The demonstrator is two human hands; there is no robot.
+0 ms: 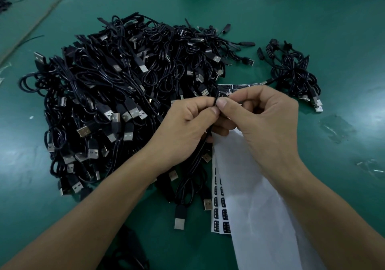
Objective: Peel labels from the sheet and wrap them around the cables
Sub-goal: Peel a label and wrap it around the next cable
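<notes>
Black label [221,93] pinched on cable [200,151] between both hands [216,115].

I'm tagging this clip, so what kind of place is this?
Probably a factory assembly bench: a big heap of identical black USB cables on a green work mat, plus a label sheet.

Cable heap [108,95] blocks left, small bundle [293,72] right, green mat [343,30] passable beyond
</notes>
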